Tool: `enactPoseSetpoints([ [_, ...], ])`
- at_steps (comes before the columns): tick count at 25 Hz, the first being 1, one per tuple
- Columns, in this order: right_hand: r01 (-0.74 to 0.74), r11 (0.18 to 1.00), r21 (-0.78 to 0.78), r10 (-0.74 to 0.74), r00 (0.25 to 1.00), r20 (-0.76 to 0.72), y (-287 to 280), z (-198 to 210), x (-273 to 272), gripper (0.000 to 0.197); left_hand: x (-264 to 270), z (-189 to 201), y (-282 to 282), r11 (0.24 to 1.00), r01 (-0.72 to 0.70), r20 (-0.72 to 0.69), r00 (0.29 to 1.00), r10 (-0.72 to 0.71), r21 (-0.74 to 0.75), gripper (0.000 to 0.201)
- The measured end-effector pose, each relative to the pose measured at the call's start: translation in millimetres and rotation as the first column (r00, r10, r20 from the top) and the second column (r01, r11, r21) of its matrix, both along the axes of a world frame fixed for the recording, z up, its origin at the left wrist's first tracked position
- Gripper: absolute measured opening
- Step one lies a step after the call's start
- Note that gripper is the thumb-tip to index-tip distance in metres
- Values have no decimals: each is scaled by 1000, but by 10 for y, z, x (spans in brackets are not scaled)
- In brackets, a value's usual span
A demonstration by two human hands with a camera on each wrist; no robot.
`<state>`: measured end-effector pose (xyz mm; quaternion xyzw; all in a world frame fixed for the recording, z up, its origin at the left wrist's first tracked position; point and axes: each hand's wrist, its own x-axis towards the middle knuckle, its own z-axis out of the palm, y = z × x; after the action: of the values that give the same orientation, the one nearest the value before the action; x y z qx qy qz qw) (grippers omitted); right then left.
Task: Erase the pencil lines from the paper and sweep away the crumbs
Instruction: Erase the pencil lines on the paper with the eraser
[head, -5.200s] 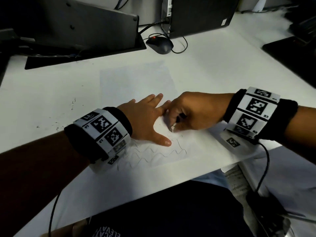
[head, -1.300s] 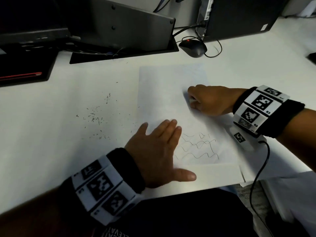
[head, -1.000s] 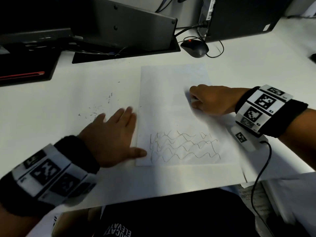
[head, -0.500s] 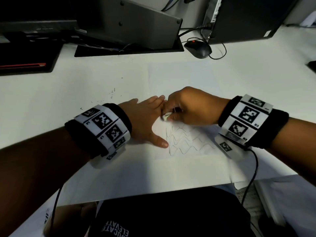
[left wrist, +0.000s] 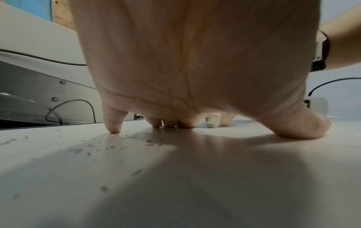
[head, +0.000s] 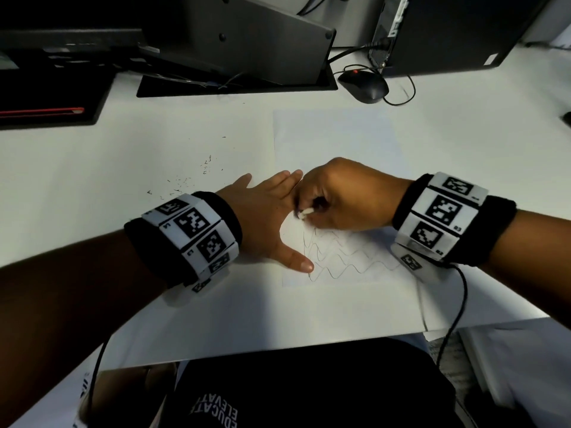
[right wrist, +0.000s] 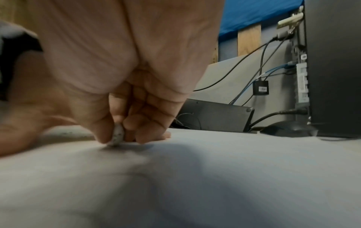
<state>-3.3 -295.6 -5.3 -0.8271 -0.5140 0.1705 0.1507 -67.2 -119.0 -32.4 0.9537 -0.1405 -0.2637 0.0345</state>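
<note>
A white sheet of paper [head: 336,140] lies on the white desk, with wavy pencil lines [head: 349,257] on its near part. My right hand [head: 340,196] pinches a small white eraser [head: 304,214] [right wrist: 117,136] [left wrist: 213,122] and presses it on the paper just above the lines. My left hand [head: 265,211] lies flat, fingers spread, on the paper's left edge, its thumb beside the lines. Dark eraser crumbs [head: 185,180] [left wrist: 87,148] are scattered on the desk left of the paper.
A black mouse [head: 364,84] with its cable sits beyond the paper. A monitor stand [head: 238,84] and a dark computer case [head: 448,32] stand at the back. A black tray [head: 46,115] is at the far left. The desk's near edge [head: 278,347] is close to my body.
My left hand swept crumbs off to the left, then came back flat onto the paper's left edge. My right hand brought the eraser down from the middle of the sheet to the lines.
</note>
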Motion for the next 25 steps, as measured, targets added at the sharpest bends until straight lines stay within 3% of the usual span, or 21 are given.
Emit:
enactPoseSetpoints([
  [3, -89, 995, -47, 86, 994, -64, -42, -1, -110, 10, -5, 13, -20, 1000, 4, 3, 1000, -5, 20, 142],
  [7, 17, 1000, -5, -17, 999, -33, -50, 20, 4, 15, 0, 37, -28, 999, -3, -14, 1000, 4, 32, 139],
  [10, -93, 995, -29, 91, 994, -65, -54, 3, -108, 10, -3, 41, -33, 999, 6, -16, 1000, -5, 47, 138],
  [14, -3, 1000, 5, 3, 999, -33, -51, 35, 5, 15, 4, 47, -35, 999, -1, -15, 1000, 2, 46, 138],
  [18, -97, 995, -32, 94, 993, -72, -94, 21, -104, 9, -4, 48, -33, 998, 11, -23, 1000, -10, 57, 139],
  [22, 18, 1000, -7, -18, 1000, -1, -143, 52, 4, 8, 1, 50, -41, 997, 12, -13, 1000, -11, 82, 138],
  [25, -67, 997, -42, 65, 997, -48, -145, 35, -93, 7, 4, 51, -37, 996, 14, -18, 1000, -13, 84, 138],
])
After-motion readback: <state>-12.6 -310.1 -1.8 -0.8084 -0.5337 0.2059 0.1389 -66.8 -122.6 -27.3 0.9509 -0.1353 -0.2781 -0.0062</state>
